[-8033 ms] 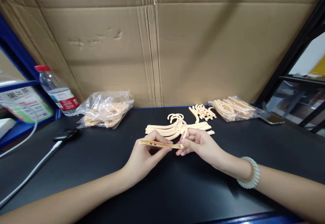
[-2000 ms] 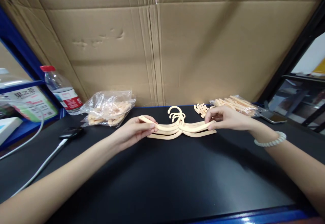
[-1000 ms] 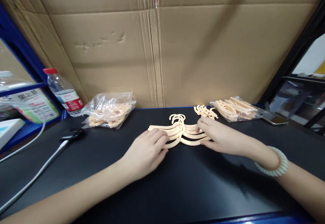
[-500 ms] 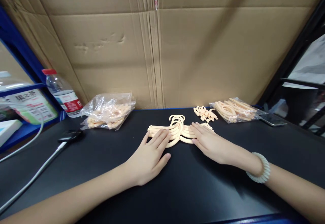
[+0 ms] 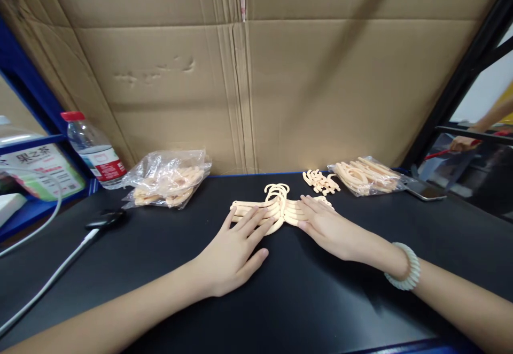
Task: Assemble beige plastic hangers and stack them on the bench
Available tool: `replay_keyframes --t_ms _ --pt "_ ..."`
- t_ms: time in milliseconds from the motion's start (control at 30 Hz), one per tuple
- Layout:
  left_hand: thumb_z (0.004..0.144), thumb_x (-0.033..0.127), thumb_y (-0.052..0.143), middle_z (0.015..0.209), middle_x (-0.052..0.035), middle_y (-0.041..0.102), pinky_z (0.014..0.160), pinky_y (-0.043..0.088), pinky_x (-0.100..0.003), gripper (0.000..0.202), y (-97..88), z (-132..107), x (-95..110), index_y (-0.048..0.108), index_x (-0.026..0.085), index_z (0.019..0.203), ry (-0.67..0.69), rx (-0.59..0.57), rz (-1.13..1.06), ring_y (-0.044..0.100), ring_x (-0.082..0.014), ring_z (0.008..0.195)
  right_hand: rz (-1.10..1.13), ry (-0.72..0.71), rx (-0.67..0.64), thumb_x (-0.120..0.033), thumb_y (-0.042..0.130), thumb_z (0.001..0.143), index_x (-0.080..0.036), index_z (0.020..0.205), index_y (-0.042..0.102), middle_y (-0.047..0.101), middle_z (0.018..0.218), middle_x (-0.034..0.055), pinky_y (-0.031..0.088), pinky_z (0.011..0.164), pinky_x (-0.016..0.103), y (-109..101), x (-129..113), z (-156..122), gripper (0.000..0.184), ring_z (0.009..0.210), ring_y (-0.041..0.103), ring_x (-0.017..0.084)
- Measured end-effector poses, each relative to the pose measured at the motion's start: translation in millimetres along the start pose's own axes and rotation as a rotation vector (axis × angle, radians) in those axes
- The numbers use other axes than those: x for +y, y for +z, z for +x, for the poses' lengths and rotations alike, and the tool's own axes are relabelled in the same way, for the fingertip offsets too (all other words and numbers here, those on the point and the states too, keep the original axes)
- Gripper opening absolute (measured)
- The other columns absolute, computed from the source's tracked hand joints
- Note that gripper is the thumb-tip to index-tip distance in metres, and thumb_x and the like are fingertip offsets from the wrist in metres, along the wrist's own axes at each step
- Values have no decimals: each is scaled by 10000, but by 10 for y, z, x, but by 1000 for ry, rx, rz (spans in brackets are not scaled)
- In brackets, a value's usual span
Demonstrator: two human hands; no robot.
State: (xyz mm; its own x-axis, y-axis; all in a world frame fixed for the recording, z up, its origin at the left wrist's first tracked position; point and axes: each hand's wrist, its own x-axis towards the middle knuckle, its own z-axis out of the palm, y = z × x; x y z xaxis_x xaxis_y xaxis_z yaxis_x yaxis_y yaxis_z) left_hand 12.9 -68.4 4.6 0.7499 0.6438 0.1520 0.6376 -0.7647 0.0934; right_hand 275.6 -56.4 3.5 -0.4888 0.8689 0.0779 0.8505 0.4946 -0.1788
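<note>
Several cream-coloured hanger pieces [image 5: 282,208] lie together on the black table [image 5: 288,300], forming the shape of small clothes hangers with their hooks toward the back. My left hand [image 5: 236,249] rests flat over the left arms of the hangers, fingers spread. Over the right arms lies my right hand [image 5: 328,225], its fingers stretched out and partly covering them. A coiled bracelet [image 5: 406,267] circles my right wrist. Behind the right hand sits a heap of small curved hook pieces [image 5: 320,181].
Clear bags of cream pieces lie at back left [image 5: 170,180] and back right [image 5: 366,176], beside a phone [image 5: 425,189]. A red-capped bottle [image 5: 96,153] and a black device [image 5: 107,218] with a white cable stand left. Cardboard [image 5: 168,86] walls the back. Another person's hand [image 5: 463,143] shows at right.
The view has shifted slightly. The lower hanger arms now lie closer together near the middle. Another person's hand and a red object have come into view at the far right.
</note>
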Motion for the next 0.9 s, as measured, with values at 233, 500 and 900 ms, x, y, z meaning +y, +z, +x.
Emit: replay_keyframes --t_ms 233,500,900 --pt "997 449 295 1574 -102 221 1136 52 -620 578 -16 30 -99 174 237 1520 -43 -72 -3 173 -310 1454 3 29 53 -428 279 982 -7 1470 300 239 1536 228 201 1162 533 140 42 64 646 1439 178 330" --pt "997 511 236 1587 -59 180 1149 103 -573 582 2 94 -226 123 292 1524 -74 -97 60 161 -289 1461 17 19 95 -439 258 988 -34 1475 300 253 1541 207 195 1170 520 204 111 174 635 1440 186 316" --pt "996 509 241 1581 -77 189 1118 93 -641 587 10 160 -334 119 284 1524 -107 -75 72 181 -314 1453 -16 -201 152 -118 308 922 -29 1448 353 332 1506 212 292 1152 499 211 348 349 535 1420 262 282"
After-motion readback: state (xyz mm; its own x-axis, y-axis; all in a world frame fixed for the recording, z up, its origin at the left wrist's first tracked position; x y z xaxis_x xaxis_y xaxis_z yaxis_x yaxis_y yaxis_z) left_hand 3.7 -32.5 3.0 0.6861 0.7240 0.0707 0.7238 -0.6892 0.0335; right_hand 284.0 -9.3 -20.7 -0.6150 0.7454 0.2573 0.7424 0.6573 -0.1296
